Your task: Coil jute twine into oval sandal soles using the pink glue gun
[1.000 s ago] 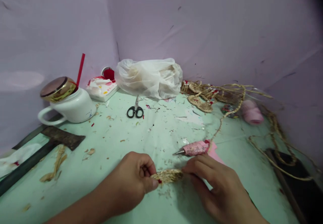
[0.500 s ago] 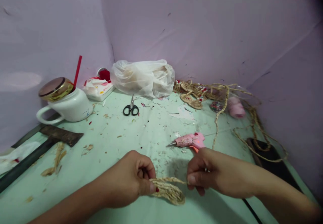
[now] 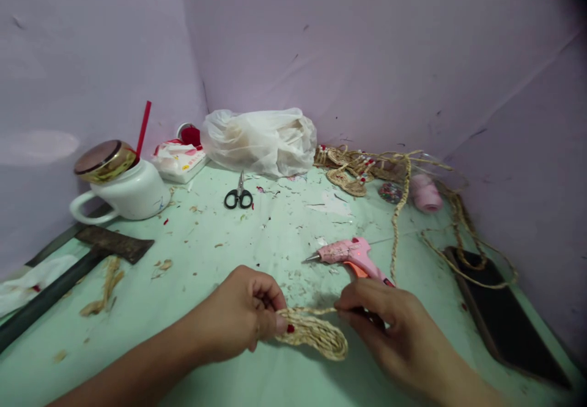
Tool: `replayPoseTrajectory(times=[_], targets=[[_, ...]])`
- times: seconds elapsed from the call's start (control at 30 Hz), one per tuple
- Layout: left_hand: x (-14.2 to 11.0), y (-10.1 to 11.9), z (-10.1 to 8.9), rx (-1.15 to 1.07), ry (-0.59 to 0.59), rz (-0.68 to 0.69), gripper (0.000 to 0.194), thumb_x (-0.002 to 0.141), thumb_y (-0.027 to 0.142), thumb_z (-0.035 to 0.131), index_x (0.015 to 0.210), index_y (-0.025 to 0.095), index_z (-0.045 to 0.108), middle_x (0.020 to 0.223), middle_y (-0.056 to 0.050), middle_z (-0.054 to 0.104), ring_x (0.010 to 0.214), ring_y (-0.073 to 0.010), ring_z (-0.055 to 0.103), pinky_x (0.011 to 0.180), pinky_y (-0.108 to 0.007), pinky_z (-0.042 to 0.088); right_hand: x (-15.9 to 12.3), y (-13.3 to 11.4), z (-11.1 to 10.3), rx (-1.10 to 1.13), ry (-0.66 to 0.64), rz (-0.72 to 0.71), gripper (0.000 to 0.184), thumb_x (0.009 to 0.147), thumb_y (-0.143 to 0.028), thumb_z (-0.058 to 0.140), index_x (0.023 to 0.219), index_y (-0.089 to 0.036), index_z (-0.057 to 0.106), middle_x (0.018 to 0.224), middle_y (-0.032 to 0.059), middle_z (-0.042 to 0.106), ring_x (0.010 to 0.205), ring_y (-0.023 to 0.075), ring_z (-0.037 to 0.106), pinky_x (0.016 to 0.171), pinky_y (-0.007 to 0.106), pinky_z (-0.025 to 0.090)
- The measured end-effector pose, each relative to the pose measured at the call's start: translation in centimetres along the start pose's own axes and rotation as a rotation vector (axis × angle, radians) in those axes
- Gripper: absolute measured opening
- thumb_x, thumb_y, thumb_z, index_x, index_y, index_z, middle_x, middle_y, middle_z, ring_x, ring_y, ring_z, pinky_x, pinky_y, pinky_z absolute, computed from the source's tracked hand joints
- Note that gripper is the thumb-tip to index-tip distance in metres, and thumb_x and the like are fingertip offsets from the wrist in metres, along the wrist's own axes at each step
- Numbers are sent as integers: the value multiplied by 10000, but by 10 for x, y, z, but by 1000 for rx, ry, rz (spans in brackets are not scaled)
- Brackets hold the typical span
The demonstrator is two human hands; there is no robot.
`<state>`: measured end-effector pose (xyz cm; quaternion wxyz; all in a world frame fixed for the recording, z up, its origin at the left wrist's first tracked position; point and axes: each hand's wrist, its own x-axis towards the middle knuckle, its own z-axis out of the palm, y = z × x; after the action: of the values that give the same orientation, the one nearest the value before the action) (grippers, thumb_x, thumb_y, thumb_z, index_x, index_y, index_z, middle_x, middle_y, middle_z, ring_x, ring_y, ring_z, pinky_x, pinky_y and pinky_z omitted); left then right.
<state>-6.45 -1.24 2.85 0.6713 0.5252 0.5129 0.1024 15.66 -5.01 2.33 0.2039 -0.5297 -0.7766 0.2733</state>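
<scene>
My left hand (image 3: 245,315) pinches one end of a flat, elongated coil of braided straw cord (image 3: 321,335), with a small red bit showing beside the thumb. From the coil's upper edge a loose strand of the cord runs right to my right hand (image 3: 389,321), whose thumb and forefinger are closed on it. The far rounded end of the coil hangs free between the hands, just above the green table. Just beyond my right hand lies a pink glue gun (image 3: 346,252), its nozzle pointing left and part of its handle hidden by the hand.
Small black-handled scissors (image 3: 238,197), a white plastic bag (image 3: 261,141) and woven straw pieces (image 3: 348,175) lie farther back. At left are a hammer (image 3: 114,243) and a white mug (image 3: 132,193). A dark phone (image 3: 509,321) and pink thread spool (image 3: 426,193) lie at right.
My right hand has turned and come slightly lower, uncovering more of the glue gun and phone. The strand stays stretched between my hands, and the coil sits slightly higher and farther right.
</scene>
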Motion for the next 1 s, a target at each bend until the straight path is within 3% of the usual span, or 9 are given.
replayPoseTrajectory(times=[0.2,0.3,0.4,0.47,0.63,0.7,0.8,0.9,1.0], targets=[[10,-9,9,29,99,-45,106,583,251,596,605,164,541,393,88,442,356,-65,361,378,-198,286,-16,15,22,-39,20,-60,255,874,-140,439,924,-225,674,758,36,647,662,160,617,560,271,445],[11,-16,15,229,178,-16,96,640,252,594,619,159,586,449,62,466,428,-85,420,429,-208,311,-19,20,26,-33,-4,-47,267,861,-133,461,937,-246,690,771,31,651,674,162,624,566,274,447],[6,-25,23,599,318,110,132,723,267,549,662,184,631,592,6,568,564,-146,530,525,-257,373,-21,21,29,10,20,-32,284,848,-113,458,934,-250,691,792,28,656,705,164,628,592,277,458],[2,-32,28,827,441,301,184,783,224,456,723,205,629,731,-23,607,655,-184,574,602,-312,417,-22,21,30,39,23,-15,283,833,-100,461,922,-242,689,804,28,658,716,163,629,601,276,464],[-2,-40,36,1106,700,564,237,788,122,391,885,200,592,985,-91,585,787,-212,586,575,-301,452,-21,18,29,74,43,-2,296,778,-72,478,899,-241,689,830,27,653,713,165,625,603,280,470],[3,-41,36,1162,670,723,242,701,67,407,793,207,582,919,-71,600,758,-202,575,545,-275,446,-22,17,28,79,40,-3,324,759,-62,483,913,-255,692,852,25,646,713,164,621,601,278,468],[10,-46,34,1128,503,935,210,611,51,408,646,216,533,654,-9,571,563,-157,519,468,-240,409,-23,17,27,68,11,20,366,739,-47,491,942,-279,687,838,12,637,700,154,613,589,263,455],[12,-51,33,1155,489,953,178,682,80,424,648,220,528,607,16,569,525,-146,516,464,-247,412,-25,17,28,60,0,42,370,727,-40,495,927,-286,684,804,-1,627,686,140,605,589,246,439],[4,-54,36,1358,491,945,165,798,126,448,799,221,582,743,18,652,634,-151,598,550,-256,469,-26,17,32,10,-16,39,350,722,-59,539,932,-299,681,808,-7,619,679,131,596,579,229,419]])
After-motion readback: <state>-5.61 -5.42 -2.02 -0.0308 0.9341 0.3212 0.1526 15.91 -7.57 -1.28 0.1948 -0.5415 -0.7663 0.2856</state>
